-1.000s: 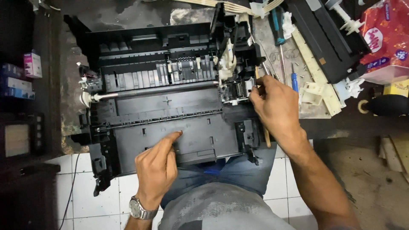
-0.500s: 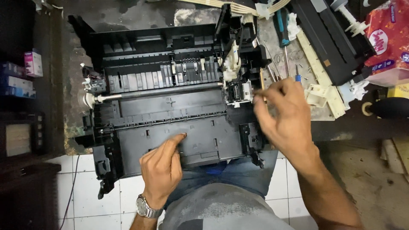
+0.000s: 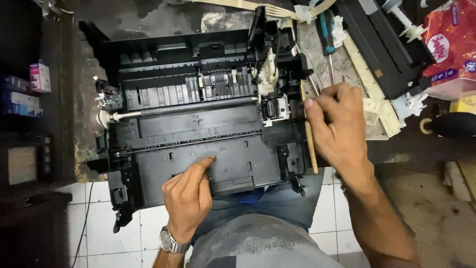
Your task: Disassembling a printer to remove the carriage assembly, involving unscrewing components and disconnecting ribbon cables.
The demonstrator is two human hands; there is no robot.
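The right hand covers part of the thin wooden stick — its grip cannot be made out. The red packet is cut off by the right edge — the left forearm by the bottom.

The opened black printer chassis lies flat under the left hand; a thin wooden stick stands in the right hand, just beside it.
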